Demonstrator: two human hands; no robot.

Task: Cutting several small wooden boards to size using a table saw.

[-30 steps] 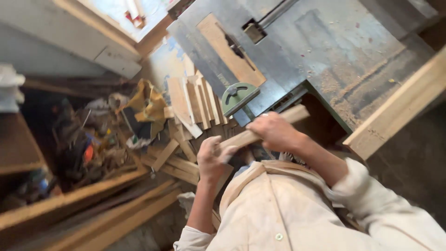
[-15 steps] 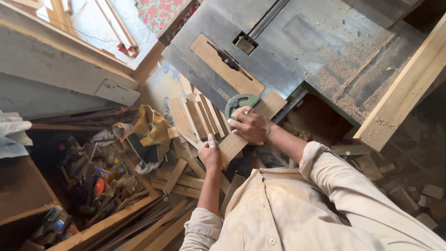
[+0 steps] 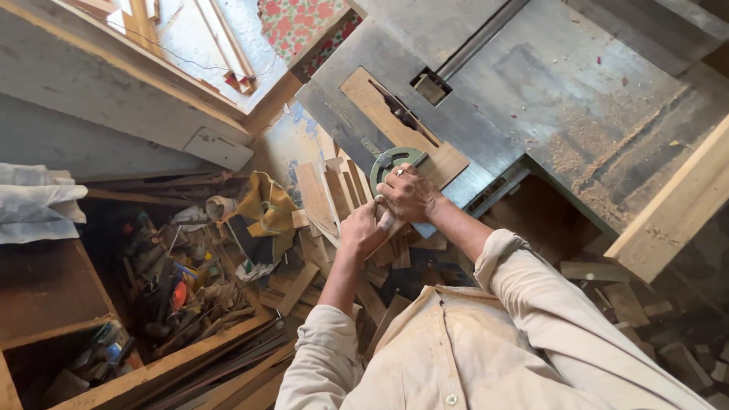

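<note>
A cream button shirt (image 3: 486, 357) fills the lower centre and lower right of the frame, sleeves rolled at both arms. Just above it, near frame centre, a short wooden piece (image 3: 444, 163) is held by both hands: the left hand (image 3: 363, 231) is closed around its lower end, fingers curled over the wood, and the right hand (image 3: 410, 193) is clamped on it just above, fingers wrapped tight, both hands touching each other. The upper end of the wooden piece is laid on the edge of the grey metal saw table (image 3: 577, 99), beside a green round gauge (image 3: 395, 159) that sits just above the right hand. A stack of leaning wood offcuts (image 3: 326, 190) is seen just left of the hands, with a yellow-brown cloth (image 3: 269, 201) beside it. At lower left, a cluttered tool bin (image 3: 175, 288) is framed by wooden boards. At right, a long pale wooden beam (image 3: 676, 205) is laid across the table edge, with scrap blocks (image 3: 638, 311) scattered on the floor below it. Sawdust is spread on the table top at upper right. A wooden insert plate (image 3: 376, 106) is set in the table at upper centre. A window frame (image 3: 190, 45) is seen at upper left, and floral fabric (image 3: 296, 23) at top centre.
</note>
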